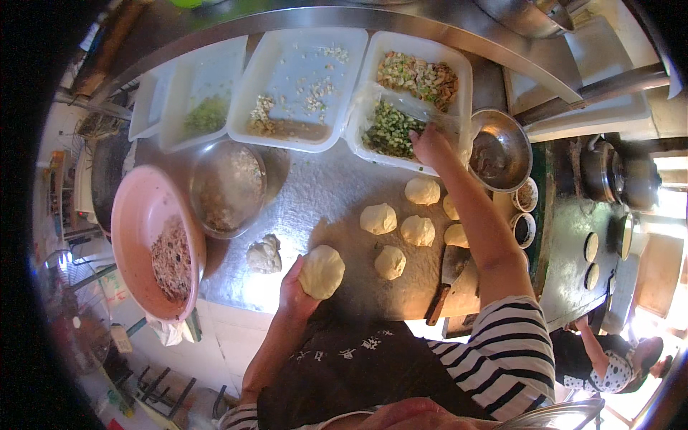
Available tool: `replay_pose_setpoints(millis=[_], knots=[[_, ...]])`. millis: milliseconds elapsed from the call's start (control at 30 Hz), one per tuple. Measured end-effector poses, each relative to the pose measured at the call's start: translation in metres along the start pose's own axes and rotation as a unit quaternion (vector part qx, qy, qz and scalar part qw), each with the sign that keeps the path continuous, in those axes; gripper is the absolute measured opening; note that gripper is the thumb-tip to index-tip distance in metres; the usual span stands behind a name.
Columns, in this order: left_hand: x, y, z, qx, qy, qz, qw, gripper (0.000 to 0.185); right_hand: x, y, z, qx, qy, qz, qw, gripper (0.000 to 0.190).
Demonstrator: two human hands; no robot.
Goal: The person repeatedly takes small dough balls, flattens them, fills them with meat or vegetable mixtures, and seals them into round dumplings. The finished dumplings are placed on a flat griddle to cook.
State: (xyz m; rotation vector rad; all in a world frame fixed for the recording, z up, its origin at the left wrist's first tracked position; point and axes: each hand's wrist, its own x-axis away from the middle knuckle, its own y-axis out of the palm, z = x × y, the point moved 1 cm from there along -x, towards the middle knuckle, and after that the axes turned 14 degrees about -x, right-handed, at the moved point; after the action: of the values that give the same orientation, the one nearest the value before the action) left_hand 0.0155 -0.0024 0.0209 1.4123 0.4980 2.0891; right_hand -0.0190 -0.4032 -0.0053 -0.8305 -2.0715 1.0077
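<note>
My left hand holds a flattened round of dough above the front of the metal worktop. A rough lump of dough lies to its left. My right hand reaches into a white plastic tub, its fingertips at a chopped green filling; whether they grip anything is hidden. Clear plastic film lies between this filling and a mixed chopped filling in the same tub. Several dough balls sit below my right forearm and to its left. Near them lies a cleaver with a wooden handle.
At left stand a pink basin with filling and a steel bowl. Another tub holds chopped bits. An empty-looking steel bowl and small sauce bowls are at right. Beyond, a person stands by a griddle.
</note>
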Motion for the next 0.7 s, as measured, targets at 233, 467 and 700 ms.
replay_pose_setpoints(millis=[233,467,700], knots=[[0.003,-0.014,-0.002,0.076,-0.025,-0.090,0.993,0.048,-0.014,0.015,-0.059,-0.082,-0.106,-0.025,0.991,0.049],[0.001,-0.033,-0.005,0.057,0.011,-0.110,0.992,0.048,-0.055,0.030,-0.045,-0.133,-0.177,0.079,0.972,0.034],[-0.002,-0.057,-0.015,0.088,0.009,-0.158,0.984,0.049,-0.035,0.021,-0.055,-0.241,-0.227,-0.029,0.943,0.028]])
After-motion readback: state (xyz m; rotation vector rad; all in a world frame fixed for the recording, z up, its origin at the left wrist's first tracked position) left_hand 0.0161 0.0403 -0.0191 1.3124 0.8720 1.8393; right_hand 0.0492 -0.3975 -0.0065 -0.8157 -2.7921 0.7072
